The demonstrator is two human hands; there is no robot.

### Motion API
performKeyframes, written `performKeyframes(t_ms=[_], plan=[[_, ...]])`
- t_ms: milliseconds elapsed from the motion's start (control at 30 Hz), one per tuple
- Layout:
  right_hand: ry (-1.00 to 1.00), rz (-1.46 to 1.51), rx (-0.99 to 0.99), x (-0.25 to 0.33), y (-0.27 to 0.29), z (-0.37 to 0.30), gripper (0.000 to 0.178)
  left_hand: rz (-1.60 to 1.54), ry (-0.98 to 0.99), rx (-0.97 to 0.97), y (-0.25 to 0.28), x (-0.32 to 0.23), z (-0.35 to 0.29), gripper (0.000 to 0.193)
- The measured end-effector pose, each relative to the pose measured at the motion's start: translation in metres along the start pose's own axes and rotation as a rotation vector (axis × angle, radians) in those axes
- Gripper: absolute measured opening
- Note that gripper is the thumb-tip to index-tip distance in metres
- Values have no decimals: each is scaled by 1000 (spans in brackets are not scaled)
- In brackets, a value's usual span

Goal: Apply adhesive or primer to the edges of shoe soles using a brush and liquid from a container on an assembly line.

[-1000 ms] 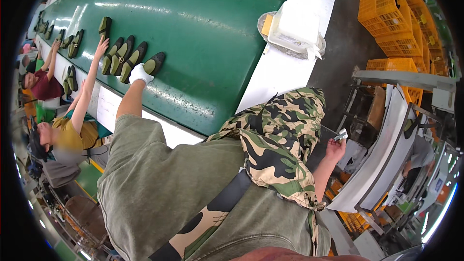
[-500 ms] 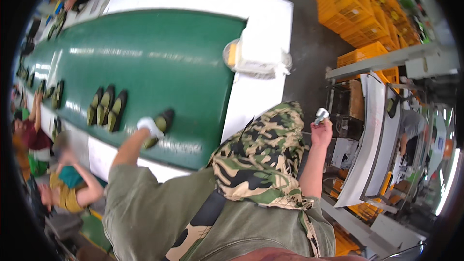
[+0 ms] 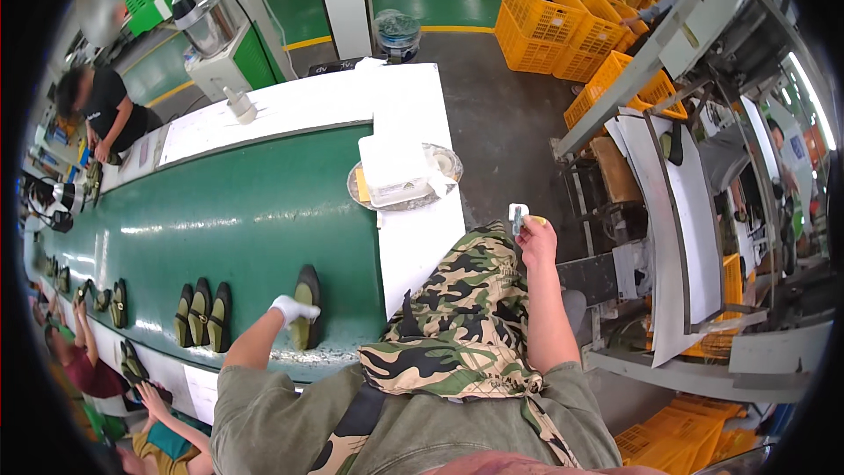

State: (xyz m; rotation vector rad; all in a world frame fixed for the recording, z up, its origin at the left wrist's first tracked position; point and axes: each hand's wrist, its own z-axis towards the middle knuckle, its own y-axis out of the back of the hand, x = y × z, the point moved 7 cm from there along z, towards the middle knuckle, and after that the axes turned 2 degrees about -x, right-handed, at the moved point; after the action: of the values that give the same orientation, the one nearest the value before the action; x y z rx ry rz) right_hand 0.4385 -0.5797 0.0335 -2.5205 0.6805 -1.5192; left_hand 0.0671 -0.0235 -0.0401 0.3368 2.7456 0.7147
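Observation:
My left hand (image 3: 294,310), in a white glove, grips a dark shoe (image 3: 307,288) with an olive-green inside across its middle. The shoe lies toe away from me on the green conveyor belt (image 3: 264,211), near its front edge. To its left, several similar shoes (image 3: 200,312) lie side by side on the belt. My bare right hand (image 3: 536,239) is raised right of the belt, beside the camouflage apron (image 3: 466,299). Its fingers pinch a small white-and-grey thing (image 3: 518,216) whose kind I cannot make out.
A round tray (image 3: 359,193) with a white box (image 3: 400,167) stands on the white table edge (image 3: 422,246). Orange crates (image 3: 536,26) are stacked at the far right. A metal rack (image 3: 668,237) stands to my right. Co-workers (image 3: 105,105) are along the belt's left side.
The view has swung, showing more of the far room. The shoe under my left hand, slanted before, now points straight away from me. My right hand still holds the small thing.

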Motion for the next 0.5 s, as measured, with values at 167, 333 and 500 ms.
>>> performKeyframes(t_ms=[167, 333, 500], plan=[[-24, -111, -19, -3, 12, 18, 15, -1174, -483, 358, -3, -142, -39, 44], [100, -92, 41, 28, -25, 2, 15, -1036, -977, 268, -1, -280, -126, 56], [287, -187, 263, 77, -82, -33, 15, -655, -1439, -101, -13, -360, -194, 66]])
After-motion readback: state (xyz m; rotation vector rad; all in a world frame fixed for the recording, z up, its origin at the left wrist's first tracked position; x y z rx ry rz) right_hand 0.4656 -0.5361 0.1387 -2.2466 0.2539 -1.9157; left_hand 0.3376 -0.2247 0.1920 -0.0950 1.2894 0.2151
